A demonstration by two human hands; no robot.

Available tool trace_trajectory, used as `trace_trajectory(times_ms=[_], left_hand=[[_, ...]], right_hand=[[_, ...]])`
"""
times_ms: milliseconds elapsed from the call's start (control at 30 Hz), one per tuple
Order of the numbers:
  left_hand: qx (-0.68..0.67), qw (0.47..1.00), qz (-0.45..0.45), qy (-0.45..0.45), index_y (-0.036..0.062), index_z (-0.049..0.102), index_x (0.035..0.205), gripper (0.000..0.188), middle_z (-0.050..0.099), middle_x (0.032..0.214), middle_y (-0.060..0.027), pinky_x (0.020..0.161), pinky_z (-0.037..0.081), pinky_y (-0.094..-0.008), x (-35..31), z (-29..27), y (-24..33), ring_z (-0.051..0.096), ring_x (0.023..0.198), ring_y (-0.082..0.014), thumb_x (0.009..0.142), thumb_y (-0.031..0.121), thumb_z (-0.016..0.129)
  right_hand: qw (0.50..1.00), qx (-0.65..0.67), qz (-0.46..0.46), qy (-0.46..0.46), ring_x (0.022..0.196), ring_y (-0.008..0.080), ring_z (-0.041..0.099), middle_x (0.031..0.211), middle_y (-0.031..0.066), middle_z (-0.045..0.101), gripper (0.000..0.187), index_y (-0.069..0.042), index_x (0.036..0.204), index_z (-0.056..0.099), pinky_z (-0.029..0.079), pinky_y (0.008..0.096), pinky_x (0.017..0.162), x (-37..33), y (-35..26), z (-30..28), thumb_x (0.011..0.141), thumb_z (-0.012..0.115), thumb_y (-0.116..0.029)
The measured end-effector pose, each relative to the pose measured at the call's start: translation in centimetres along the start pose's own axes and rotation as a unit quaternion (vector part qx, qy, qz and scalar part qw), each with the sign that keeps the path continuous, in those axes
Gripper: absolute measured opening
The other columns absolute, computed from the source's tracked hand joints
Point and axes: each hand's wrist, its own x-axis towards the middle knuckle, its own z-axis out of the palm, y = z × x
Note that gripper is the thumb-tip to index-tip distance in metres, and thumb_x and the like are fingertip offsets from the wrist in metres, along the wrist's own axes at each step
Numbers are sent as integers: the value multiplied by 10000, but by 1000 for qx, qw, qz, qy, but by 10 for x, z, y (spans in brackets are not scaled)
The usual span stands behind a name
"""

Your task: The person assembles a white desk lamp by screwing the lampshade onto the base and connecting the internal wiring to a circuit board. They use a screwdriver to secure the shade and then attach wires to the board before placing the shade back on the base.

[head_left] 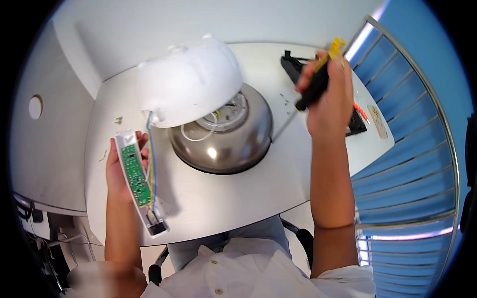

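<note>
My left hand [118, 180] is closed around a long white plastic strip with a green circuit board [135, 174] in it. Blue and yellow wires [152, 169] run from the strip up to a curved white plastic housing [191, 82]. That housing leans over a shiny metal dome [223, 151], which has a round recess and a loop of white wire on top. In my right hand [332, 107] is a screwdriver [315, 88] with a black and yellow handle. Its shaft slants down to the left, the tip close to the dome's right edge; whether they touch I cannot tell.
Black plastic parts [293, 67] lie at the back right, partly behind my right hand, with an orange-red tool [361, 112] beside them. Small screws [284, 100] are scattered right of the dome, and little pieces [119, 120] at the left. A metal railing [437, 107] borders the right.
</note>
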Motion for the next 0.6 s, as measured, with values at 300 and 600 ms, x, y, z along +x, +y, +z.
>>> trace_trajectory(times_ms=[300,600], left_hand=[[-11,999,-10,-40,-39,491,1296,539,249,1498,-250,785,584,-418,-2,-5,7,644,948,-328,995,395,385],[30,999,31,18,-37,526,1236,582,315,1460,-262,678,596,-385,-2,3,6,669,827,-302,986,461,359]], right_hand=[[972,187,-141,9,551,127,500,672,60,523,407,18,1026,492,426,253,515,28,-46,45,948,504,-381],[984,173,-33,-13,560,99,466,694,56,505,332,-7,970,495,411,236,519,50,3,67,967,490,-339]])
